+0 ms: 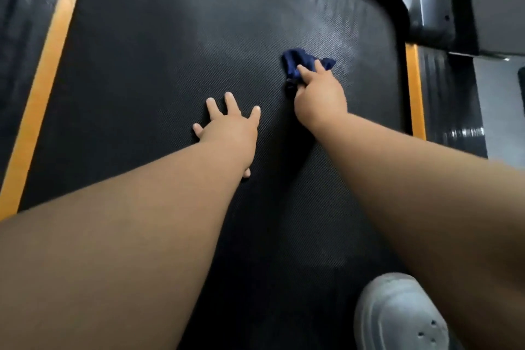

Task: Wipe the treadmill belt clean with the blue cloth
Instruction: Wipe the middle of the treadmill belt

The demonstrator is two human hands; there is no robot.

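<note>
Blue cloth (301,61) lies bunched on the treadmill belt (170,51), upper right area, near the right orange strip (414,91). Right grip (319,96) grasps the cloth and presses it onto the belt. Left grip (230,128) is released, fingers spread flat on the belt, left of the cloth and apart from it. White shoe (397,312) on the belt, bottom right.
</note>
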